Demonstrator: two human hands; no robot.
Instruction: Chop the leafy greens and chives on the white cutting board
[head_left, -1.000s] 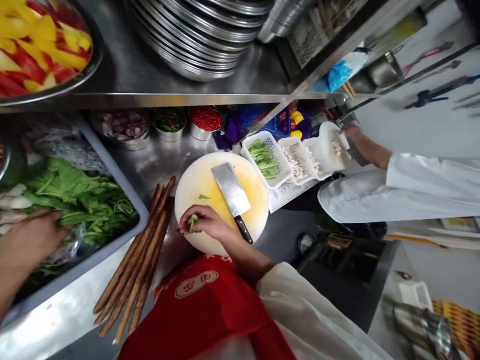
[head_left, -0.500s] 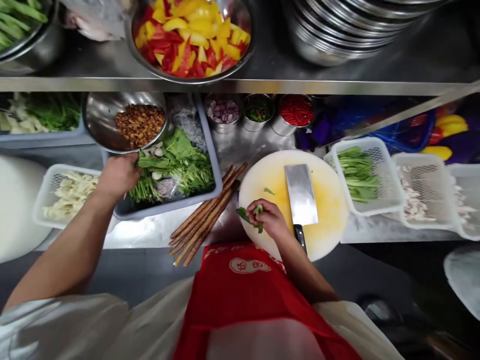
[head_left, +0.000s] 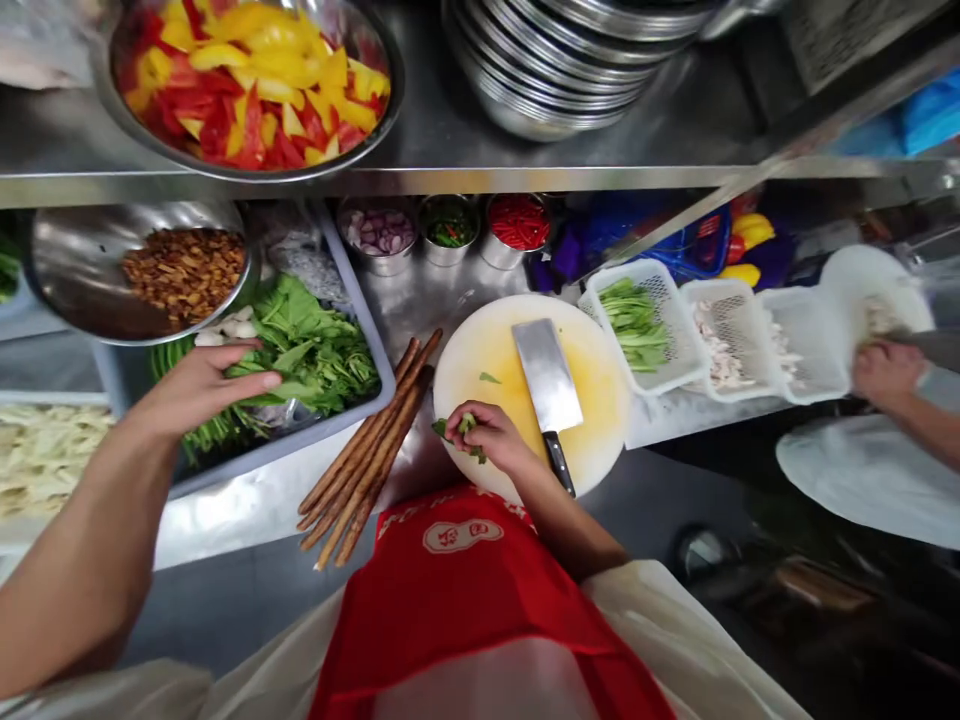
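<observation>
My left hand (head_left: 214, 382) reaches over the greens in a grey-blue tub (head_left: 281, 452), with thumb and forefinger spread. Leafy greens (head_left: 319, 345) lie just beyond its fingertips; whether it touches them I cannot tell. White garlic-like pieces (head_left: 231, 327) sit beside them. My right hand (head_left: 491, 435) is closed on some green vegetable pieces (head_left: 466, 424) over the left edge of a round white cutting board (head_left: 606, 400). On the board rest a cleaver (head_left: 546, 370), its black handle toward me, and a small leaf scrap (head_left: 490, 377).
Long brown roots (head_left: 371, 465) lie between tub and board. A steel bowl of fried brown bits (head_left: 187, 275) overlaps the tub. White baskets (head_left: 694, 365) stand right of the board. A co-worker's hand (head_left: 892, 370) is by another basket. Above runs a steel shelf (head_left: 435, 180).
The view has shifted right, bringing a co-worker's hand into sight. My left hand has opened from its grip on the greens. My right hand still holds its green pieces.
</observation>
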